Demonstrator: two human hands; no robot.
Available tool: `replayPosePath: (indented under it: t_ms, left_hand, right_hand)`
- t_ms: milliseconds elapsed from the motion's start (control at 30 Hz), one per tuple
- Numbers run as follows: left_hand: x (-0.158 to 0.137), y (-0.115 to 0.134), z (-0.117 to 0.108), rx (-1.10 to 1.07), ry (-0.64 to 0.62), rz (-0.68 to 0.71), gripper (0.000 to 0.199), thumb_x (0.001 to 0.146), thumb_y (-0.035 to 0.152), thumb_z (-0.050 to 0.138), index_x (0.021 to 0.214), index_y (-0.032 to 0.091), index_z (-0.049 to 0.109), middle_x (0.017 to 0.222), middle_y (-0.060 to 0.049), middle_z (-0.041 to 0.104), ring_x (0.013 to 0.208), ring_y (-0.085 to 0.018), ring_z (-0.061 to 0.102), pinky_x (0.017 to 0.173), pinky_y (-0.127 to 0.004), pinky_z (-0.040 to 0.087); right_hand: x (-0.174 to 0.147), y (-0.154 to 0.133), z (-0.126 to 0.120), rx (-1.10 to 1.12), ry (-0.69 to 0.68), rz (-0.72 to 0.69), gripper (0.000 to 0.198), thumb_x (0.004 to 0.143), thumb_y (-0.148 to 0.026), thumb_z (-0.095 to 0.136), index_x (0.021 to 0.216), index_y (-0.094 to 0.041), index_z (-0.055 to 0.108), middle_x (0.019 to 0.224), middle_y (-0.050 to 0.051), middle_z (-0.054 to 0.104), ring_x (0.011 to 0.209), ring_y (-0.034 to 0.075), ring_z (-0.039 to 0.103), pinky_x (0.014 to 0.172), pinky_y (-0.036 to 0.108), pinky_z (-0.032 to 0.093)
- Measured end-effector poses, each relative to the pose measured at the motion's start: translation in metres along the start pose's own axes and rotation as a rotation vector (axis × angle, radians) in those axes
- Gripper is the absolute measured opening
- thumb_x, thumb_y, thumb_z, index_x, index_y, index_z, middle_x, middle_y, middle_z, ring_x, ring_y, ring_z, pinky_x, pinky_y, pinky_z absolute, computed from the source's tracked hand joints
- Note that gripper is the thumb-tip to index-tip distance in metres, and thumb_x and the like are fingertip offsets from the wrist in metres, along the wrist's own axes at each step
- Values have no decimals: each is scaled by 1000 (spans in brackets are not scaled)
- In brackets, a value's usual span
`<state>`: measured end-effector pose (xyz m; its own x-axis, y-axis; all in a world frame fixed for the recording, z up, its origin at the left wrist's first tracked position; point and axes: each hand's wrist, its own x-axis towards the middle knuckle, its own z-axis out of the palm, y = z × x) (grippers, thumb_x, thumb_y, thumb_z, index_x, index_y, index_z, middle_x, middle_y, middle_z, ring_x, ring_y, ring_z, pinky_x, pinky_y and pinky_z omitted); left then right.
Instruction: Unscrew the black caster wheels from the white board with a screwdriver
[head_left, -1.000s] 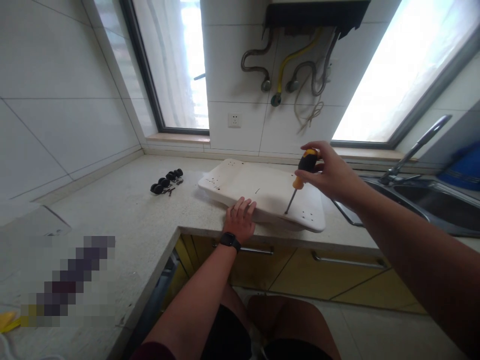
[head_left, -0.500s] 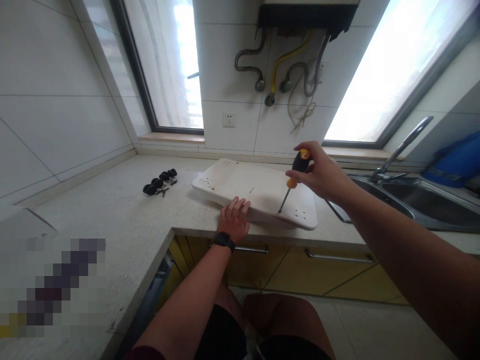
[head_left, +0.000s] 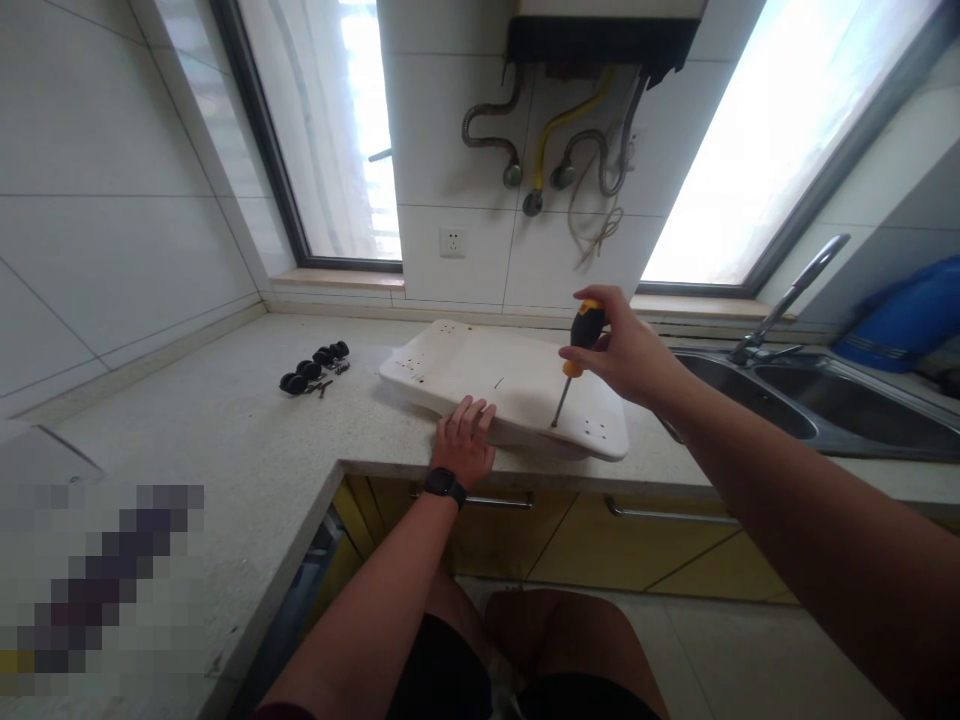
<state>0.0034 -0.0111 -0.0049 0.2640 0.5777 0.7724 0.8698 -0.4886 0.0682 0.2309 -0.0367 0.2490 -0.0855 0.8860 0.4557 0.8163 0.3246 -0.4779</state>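
Note:
My right hand (head_left: pixel 619 348) is closed round the black and orange handle of a screwdriver (head_left: pixel 585 326). It stands at a slant, and its tip meets the top of a white panel (head_left: pixel 517 365) near the front edge, at a small hole or screw I cannot make out. Rounded corners and clusters of small holes mark this panel, with more white body beneath it. At its front edge, left of the screwdriver, my left hand (head_left: pixel 463 440) grips with the fingers curled over the top. Its thumb is hidden.
Several black casters (head_left: pixel 307 370) lie on the pale countertop (head_left: pixel 247 430) to the left, with screws (head_left: pixel 324 388) beside them. A steel sink (head_left: pixel 750 395) with a faucet (head_left: pixel 787 300) is at right. Pipes (head_left: pixel 536 150) hang on the back wall. Drawer handles (head_left: pixel 667 513) project below the counter.
The view has shifted slightly. My right hand stays round the screwdriver, with its tip at the same spot on the panel. My left hand keeps its place on the edge.

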Motion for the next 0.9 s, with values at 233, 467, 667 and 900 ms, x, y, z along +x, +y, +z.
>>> replayPosePath:
  t_ms: [233, 467, 667, 900]
  left_hand:
    - [-1, -1, 1, -6, -1, -3, 70, 84, 18, 62, 153, 21, 50, 151, -15, 59, 152, -33, 42, 114, -50, 38]
    - [0, 0, 1, -2, 6, 4, 70, 84, 18, 63, 153, 21, 51, 151, -15, 59, 151, -33, 43, 113, -50, 40]
    - [-1, 0, 2, 10, -9, -11, 70, 83, 18, 63, 153, 22, 51, 151, -15, 59, 152, -33, 43, 114, -50, 39]
    - [0, 0, 1, -14, 12, 7, 69, 85, 18, 61, 153, 20, 50, 153, -14, 57, 153, -32, 41, 113, -51, 39]
  right_hand:
    - [0, 6, 2, 291, -114, -15, 82, 79, -33, 75, 147, -36, 30, 130, 12, 62, 101, 31, 70, 89, 56, 62]
    - [-1, 1, 2, 26, -1, 56, 75, 80, -58, 76, 139, -32, 38, 119, 14, 63, 89, 32, 69, 85, 63, 58]
    - [0, 6, 0, 86, -3, 23, 74, 79, -43, 79, 140, -34, 38, 114, 11, 67, 88, 31, 71, 85, 59, 60]
    - [-4, 4, 2, 339, -69, -9, 75, 78, -25, 71, 141, -31, 31, 133, 12, 58, 105, 29, 72, 88, 50, 64]
